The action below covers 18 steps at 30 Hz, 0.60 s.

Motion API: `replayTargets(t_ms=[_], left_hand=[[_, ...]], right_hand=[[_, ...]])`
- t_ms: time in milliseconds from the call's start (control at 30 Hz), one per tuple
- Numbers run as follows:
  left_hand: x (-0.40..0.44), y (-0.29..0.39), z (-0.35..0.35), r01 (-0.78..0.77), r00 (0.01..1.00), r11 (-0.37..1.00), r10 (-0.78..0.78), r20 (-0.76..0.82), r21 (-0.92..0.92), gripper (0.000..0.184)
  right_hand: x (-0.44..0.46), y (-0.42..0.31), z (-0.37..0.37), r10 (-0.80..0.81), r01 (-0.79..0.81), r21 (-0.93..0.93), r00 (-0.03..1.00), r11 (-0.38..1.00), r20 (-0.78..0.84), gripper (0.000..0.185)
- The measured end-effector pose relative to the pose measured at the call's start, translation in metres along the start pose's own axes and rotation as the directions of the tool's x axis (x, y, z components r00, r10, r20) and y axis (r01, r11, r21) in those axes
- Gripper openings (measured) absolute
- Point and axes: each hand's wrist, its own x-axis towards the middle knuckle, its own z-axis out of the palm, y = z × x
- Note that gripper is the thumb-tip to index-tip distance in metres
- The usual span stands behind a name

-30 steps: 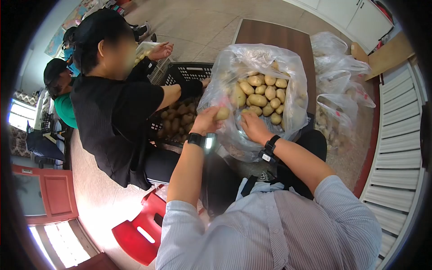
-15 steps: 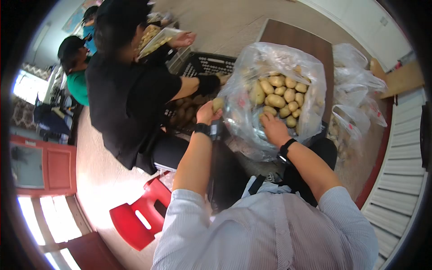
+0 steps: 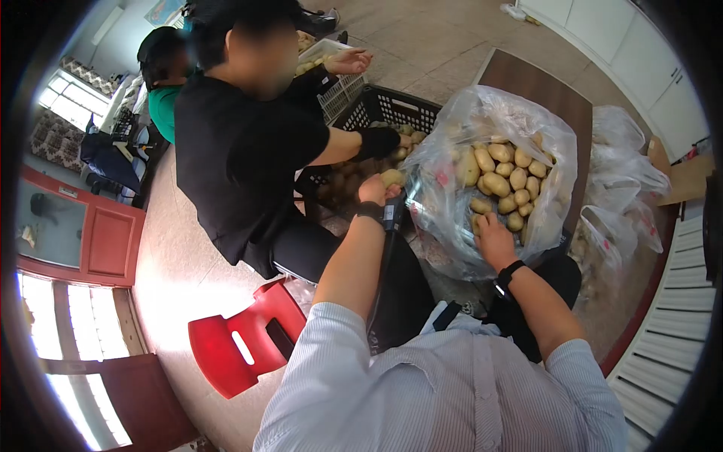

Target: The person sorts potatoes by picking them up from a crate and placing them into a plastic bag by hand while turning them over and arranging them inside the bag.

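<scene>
My left hand (image 3: 372,191) is closed around a pale yellow potato (image 3: 392,178), just left of a large clear plastic bag (image 3: 434,197). Inside the bag lies a heap of potatoes (image 3: 518,178), its mouth spread wide. My right hand (image 3: 495,241) reaches into the near side of the bag, with curled fingers on a potato (image 3: 477,223) that is partly hidden by them. Beyond my left hand, a black crate (image 3: 407,107) holds more potatoes, and a co-worker's dark-sleeved hand rests among them.
A co-worker in black (image 3: 248,158) sits close on my left; another person in green (image 3: 162,113) is behind. The bag rests by a brown tabletop (image 3: 520,75). Several filled plastic bags (image 3: 614,196) stand at right. A red chair (image 3: 252,339) stands lower left, and a white crate (image 3: 339,98) is farther back.
The camera view has swung, so the scene sits farther right and lower. My left hand still holds its potato near the crate; my right hand stays at the potatoes in the bag.
</scene>
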Motion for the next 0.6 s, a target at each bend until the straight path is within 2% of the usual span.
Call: replayTargets(t_ms=[33, 67, 100, 167, 233, 267, 300, 333, 400, 433, 467, 533, 567, 600], left_hand=[[0.043, -0.026, -0.023, -0.148, 0.989, 0.970, 0.140, 0.052, 0.194, 0.035], [0.085, -0.052, -0.045, -0.296, 0.955, 0.881, 0.278, 0.102, 0.370, 0.032], [0.071, -0.042, -0.042, -0.306, 0.949, 0.772, 0.293, 0.116, 0.557, 0.030], [0.028, -0.014, -0.028, -0.287, 0.938, 0.451, 0.312, 0.152, 0.845, 0.026], [0.006, 0.000, -0.019, -0.220, 0.928, 0.046, 0.319, 0.194, 0.974, 0.025], [0.003, 0.000, -0.012, -0.221, 0.928, 0.045, 0.318, 0.196, 0.974, 0.025], [0.002, -0.004, -0.004, -0.178, 0.967, 0.806, 0.249, -0.050, 0.565, 0.023], [0.005, -0.009, 0.001, -0.055, 0.988, 0.959, 0.012, -0.153, -0.278, 0.022], [0.017, -0.012, -0.007, 0.105, 0.992, 0.932, -0.073, 0.104, -0.348, 0.016], [-0.034, 0.013, 0.017, -0.013, 0.999, 0.963, 0.026, 0.045, -0.269, 0.015], [-0.038, 0.010, 0.030, -0.147, 0.983, 0.988, 0.140, -0.117, -0.054, 0.016], [-0.061, 0.022, 0.048, -0.067, 0.994, 0.995, 0.074, -0.086, 0.080, 0.017], [-0.069, 0.028, 0.054, -0.069, 0.994, 0.995, 0.074, -0.078, 0.076, 0.017], [-0.072, 0.029, 0.059, -0.073, 0.996, 0.986, 0.079, -0.033, 0.150, 0.018]], right_hand=[[-0.001, -0.001, -0.002, 0.001, -0.001, 0.010, 1.000, 1.000, -0.003, 0.042], [-0.001, -0.001, -0.003, 0.004, -0.004, 0.010, 1.000, 1.000, -0.005, 0.042], [-0.002, -0.001, -0.003, 0.003, -0.003, 0.012, 1.000, 1.000, -0.002, 0.043], [-0.005, 0.001, -0.002, 0.008, -0.008, 0.013, 1.000, 1.000, 0.003, 0.043], [-0.006, 0.002, -0.001, -0.019, 0.021, 0.045, 0.999, 0.999, -0.040, 0.043], [-0.007, 0.003, 0.000, -0.017, 0.019, 0.045, 0.999, 0.999, -0.040, 0.043], [-0.008, 0.003, 0.001, -0.008, 0.011, 0.052, 0.999, 0.999, -0.044, 0.042], [-0.008, 0.003, 0.003, -0.003, 0.006, 0.060, 0.999, 0.998, -0.048, 0.042], [-0.009, 0.007, 0.005, -0.007, 0.009, 0.058, 0.999, 0.998, -0.040, 0.041], [-0.008, 0.007, 0.010, -0.002, 0.004, 0.057, 0.999, 0.998, -0.032, 0.041], [-0.008, 0.006, 0.012, -0.014, 0.016, 0.070, 1.000, 0.997, -0.027, 0.041], [-0.010, 0.010, 0.005, -0.013, 0.011, 0.077, 0.999, 0.997, 0.036, 0.043], [-0.010, 0.011, 0.002, -0.014, 0.010, 0.069, 0.998, 0.998, 0.056, 0.046], [-0.010, 0.010, -0.001, -0.005, 0.002, 0.059, 0.999, 0.998, 0.053, 0.046]])
